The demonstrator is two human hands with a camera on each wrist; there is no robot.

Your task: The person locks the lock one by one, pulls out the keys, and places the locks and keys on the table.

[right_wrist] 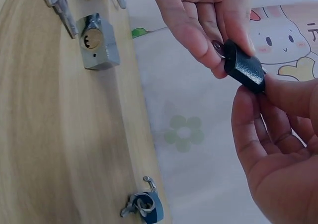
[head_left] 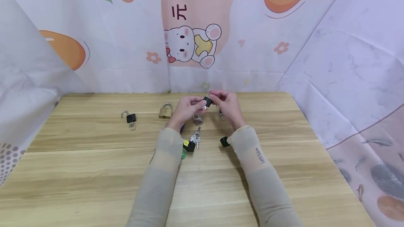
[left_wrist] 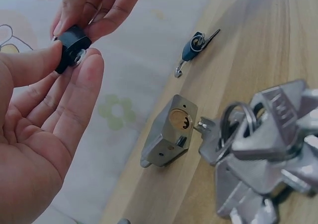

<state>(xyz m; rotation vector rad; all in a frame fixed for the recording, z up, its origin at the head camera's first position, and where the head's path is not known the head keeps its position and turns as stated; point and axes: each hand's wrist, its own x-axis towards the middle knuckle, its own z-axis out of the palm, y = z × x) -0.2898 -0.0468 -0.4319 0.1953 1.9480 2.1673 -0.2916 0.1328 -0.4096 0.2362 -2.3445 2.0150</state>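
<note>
A small black padlock (head_left: 207, 101) is held up above the back of the table, between both hands. My left hand (head_left: 187, 110) pinches its body between thumb and fingers, near a key (left_wrist: 78, 58) at its lower end. From the other side, my right hand (head_left: 229, 107) pinches its shackle end, with the shackle mostly covered by the fingers. Below the hands, a silver padlock (right_wrist: 98, 42) with a brass keyhole stands on the table. A blue padlock (left_wrist: 191, 47) with its shackle swung open and keys attached lies beneath the right hand.
Left of the hands are a brass padlock (head_left: 165, 111) and an open black padlock (head_left: 130, 117) with keys. Between the forearms lie a bunch of keys (head_left: 196, 137), a black-and-yellow item (head_left: 189, 146) and a black piece (head_left: 224, 142). A printed curtain (head_left: 126, 76) hangs behind the table.
</note>
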